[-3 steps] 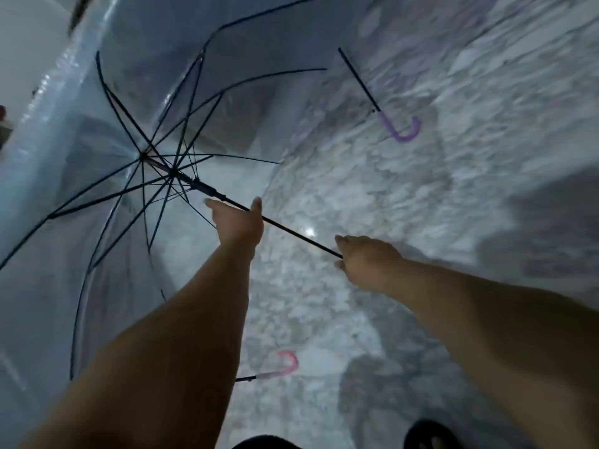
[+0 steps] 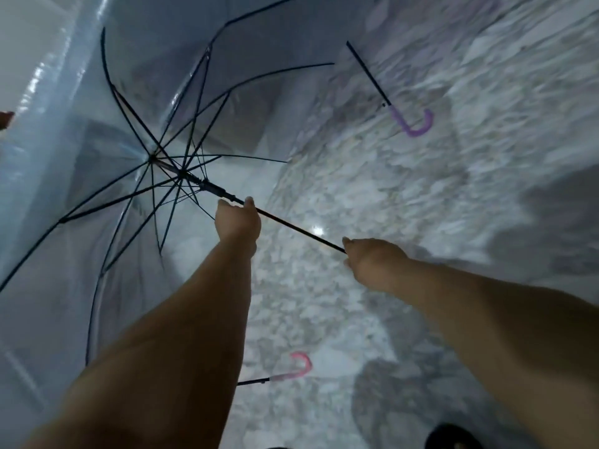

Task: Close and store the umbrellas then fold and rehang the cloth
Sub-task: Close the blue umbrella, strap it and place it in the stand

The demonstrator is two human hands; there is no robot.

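umbrella [image 2: 136,102] open | clear canopy | black ribs | black shaft [image 2: 291,226]

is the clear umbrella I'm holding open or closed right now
Open. The clear umbrella's ribs fan out from the hub and the canopy is spread. The left hand grips the shaft just below the runner; the right hand holds the handle end.

place: home interior | evidence: mottled marble floor [image 2: 372,196], pale wall [image 2: 29,43]
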